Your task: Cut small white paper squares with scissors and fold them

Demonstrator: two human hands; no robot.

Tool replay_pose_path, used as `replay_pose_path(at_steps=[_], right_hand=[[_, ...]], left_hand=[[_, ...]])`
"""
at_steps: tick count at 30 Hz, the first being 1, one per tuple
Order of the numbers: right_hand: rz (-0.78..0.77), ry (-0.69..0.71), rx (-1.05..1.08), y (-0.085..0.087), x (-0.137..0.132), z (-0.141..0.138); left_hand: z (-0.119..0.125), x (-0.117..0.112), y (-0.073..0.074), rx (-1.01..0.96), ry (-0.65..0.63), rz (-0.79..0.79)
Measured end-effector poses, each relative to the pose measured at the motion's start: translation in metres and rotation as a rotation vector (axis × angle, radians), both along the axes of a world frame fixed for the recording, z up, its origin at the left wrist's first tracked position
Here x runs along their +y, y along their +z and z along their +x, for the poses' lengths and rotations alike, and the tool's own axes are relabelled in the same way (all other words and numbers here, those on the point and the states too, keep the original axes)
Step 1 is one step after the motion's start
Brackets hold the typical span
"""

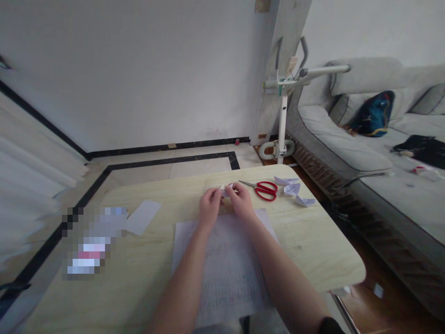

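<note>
My left hand and my right hand meet over the far middle of a light wooden table. Both pinch a small folded piece of white paper between their fingertips. Under my forearms lies a large white sheet with faint print. Red-handled scissors lie just right of my right hand. Three small folded paper shapes sit beyond the scissors near the table's right edge.
A loose white paper slip lies left of my hands, beside a blurred patch. A grey sofa with a blue bag stands at the right. A white stand rises behind the table.
</note>
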State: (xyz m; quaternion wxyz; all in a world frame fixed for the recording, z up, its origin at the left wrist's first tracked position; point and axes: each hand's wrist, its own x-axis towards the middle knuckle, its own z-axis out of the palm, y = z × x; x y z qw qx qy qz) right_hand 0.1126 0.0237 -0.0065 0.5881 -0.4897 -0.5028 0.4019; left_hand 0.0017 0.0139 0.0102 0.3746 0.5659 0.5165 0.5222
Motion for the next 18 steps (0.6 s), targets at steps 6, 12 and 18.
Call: replay_pose_path(at_steps=[6,12,18], right_hand=[[0.021,0.012,0.008,-0.0014,0.0006,-0.0011],[-0.023,-0.006,-0.015,0.0005,-0.0005,-0.0013],[0.001,-0.008,-0.021,-0.0018,0.0001,-0.0001]], left_hand=[[-0.0021,0.0039,-0.0056,-0.005,-0.004,-0.015],[-0.0025,0.0034,-0.0059,-0.021,-0.024,-0.020],[-0.0015,0.0023,-0.0073,0.003,-0.021,0.017]])
